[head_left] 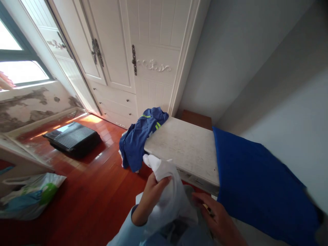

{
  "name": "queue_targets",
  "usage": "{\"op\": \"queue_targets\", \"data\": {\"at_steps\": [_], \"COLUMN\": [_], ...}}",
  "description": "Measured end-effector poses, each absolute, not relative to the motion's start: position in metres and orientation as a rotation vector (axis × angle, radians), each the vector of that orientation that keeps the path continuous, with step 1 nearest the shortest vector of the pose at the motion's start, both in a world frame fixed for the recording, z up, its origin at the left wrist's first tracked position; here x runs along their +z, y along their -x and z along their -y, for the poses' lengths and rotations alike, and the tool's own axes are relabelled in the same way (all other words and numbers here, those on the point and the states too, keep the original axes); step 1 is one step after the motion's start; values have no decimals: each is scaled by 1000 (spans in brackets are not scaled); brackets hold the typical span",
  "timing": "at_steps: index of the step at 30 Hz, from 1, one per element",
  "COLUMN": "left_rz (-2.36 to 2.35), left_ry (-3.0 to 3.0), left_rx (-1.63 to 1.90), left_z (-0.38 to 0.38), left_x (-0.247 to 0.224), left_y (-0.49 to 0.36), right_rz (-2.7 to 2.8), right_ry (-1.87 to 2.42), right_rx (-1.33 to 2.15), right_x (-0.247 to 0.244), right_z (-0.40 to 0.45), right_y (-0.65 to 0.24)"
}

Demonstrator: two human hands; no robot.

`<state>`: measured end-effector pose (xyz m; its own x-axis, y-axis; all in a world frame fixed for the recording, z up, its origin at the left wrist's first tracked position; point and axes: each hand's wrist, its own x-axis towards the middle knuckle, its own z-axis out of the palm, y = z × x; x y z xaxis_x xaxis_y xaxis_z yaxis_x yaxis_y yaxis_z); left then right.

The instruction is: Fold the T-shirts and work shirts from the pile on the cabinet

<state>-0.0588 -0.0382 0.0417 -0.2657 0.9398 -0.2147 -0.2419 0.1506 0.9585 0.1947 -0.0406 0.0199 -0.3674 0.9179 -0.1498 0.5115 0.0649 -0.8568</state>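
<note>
A piece of white cloth (170,194), perhaps a garment, hangs in loose folds in front of my body. My left hand (151,196) is closed on its upper left part, thumb on top, with a bunched end sticking up past the fingers. My right hand (216,217) is beside the cloth's right side, fingers slightly bent and apart, with nothing visible held in them. Its fingertips are close to the cloth, though I cannot tell whether they touch. Just beyond my hands, a blue jacket (143,133) with yellow-green reflective stripes drapes over the end of a pale bench-like surface (187,143).
Blue fabric (251,181) covers the right part of the pale surface. White wardrobes (156,51) stand behind it. On the red wooden floor (97,191) lie a black ribbed suitcase (73,136) and, at left, a filled plastic bag (33,196). A brown box-like piece (196,118) is by the wall.
</note>
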Motion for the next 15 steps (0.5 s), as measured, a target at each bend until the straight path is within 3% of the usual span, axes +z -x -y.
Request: {"op": "queue_targets", "data": {"at_steps": [4,9,15], "left_rz": [-1137,-904,-937], "left_ry": [-723,-640,-523], "left_rx": [1235,1232,1465], "left_z": [52,57,48], "left_x": [52,60,47], "left_y": [37,40,57], "right_rz": [1904,1692,1219], "right_ry": [1194,1245,1257], "right_rx": [1360,1267,1396], "right_x": [27,15,13], "right_z": [58,54,48], "right_y": [-153,-125,-146]}}
